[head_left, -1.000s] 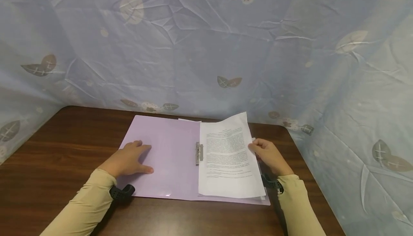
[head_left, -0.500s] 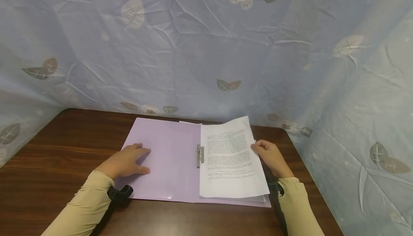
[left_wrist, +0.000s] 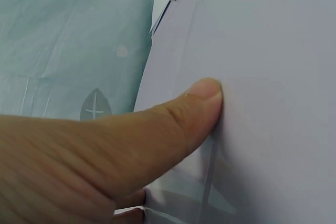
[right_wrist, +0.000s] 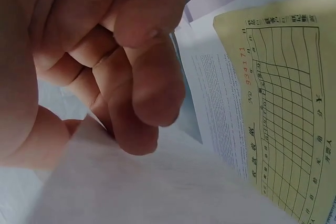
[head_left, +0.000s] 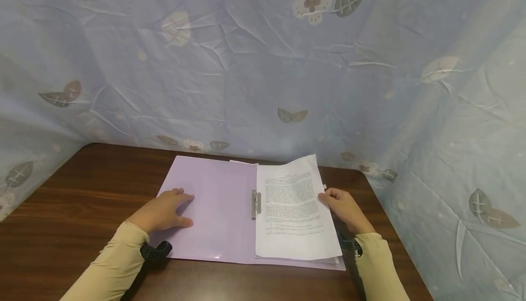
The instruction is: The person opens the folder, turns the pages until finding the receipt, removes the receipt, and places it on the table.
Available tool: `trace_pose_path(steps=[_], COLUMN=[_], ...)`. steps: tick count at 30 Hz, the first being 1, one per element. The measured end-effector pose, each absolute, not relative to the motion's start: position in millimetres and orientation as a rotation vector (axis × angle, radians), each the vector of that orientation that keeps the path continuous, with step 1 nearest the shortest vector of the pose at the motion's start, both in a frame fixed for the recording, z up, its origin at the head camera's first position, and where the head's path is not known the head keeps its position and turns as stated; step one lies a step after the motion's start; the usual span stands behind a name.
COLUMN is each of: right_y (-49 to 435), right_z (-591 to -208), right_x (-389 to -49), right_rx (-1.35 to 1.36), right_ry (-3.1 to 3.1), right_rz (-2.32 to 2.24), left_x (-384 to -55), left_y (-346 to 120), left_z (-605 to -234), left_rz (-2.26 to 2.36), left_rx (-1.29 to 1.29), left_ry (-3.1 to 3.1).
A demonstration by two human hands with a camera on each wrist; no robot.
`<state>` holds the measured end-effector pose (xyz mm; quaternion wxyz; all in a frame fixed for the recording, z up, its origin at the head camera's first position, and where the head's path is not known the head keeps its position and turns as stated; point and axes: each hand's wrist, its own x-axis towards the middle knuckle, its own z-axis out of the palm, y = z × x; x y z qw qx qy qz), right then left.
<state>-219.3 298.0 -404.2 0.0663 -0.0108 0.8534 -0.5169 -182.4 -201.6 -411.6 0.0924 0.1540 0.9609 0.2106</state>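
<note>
A light purple folder (head_left: 222,219) lies spread on the table, with a metal clip (head_left: 254,205) at its spine. My left hand (head_left: 166,212) rests on the left cover, fingers spread; the left wrist view shows its thumb (left_wrist: 178,124) on the smooth plastic. At the right edge of a printed sheet (head_left: 296,246), my right hand (head_left: 345,207) pinches the paper between thumb and fingers. That sheet bows up, its far right corner raised. Under it, the right wrist view reveals a yellow receipt form (right_wrist: 286,108) with a ruled grid, on top of another printed page (right_wrist: 212,93).
The dark wooden table (head_left: 74,200) has rounded far corners. A pale blue fabric (head_left: 246,63) with leaf and flower prints hangs behind it and along both sides. Each wrist wears a black strap, such as the left strap (head_left: 155,250).
The head view has tilted up slightly, so the folder and hands appear lower. The left hand still rests on the cover, and the right hand keeps its pinch on the sheet.
</note>
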Motion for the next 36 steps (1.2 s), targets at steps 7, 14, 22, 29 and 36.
trace_pose_path(steps=[7,14,22,29,36], right_y=[298.0,298.7,298.0,297.3,296.5], right_z=[-405.6,-408.9,-411.1,-410.6,-411.0], right_x=[-218.8,-221.6,-223.5,-221.9,-222.9], right_rx=[-0.017,-0.005,0.038,0.045,0.039], right_ry=[2.564,2.582,2.644,2.658,2.657], right_rz=[-1.589,-1.594,-1.536,-1.525,-1.532], left_x=[-181.0,-182.0,-180.5,-179.7,-181.0], left_y=[-199.7,-199.4,-199.7,-198.7,-200.6], left_z=[-411.8,-414.4,-411.6,-411.1,-412.1], left_rz=[0.631,0.643,0.613,0.621,0.623], left_rx=[0.433,0.435,0.432,0.423,0.439], left_ry=[2.848,2.848,2.857,2.857,2.863])
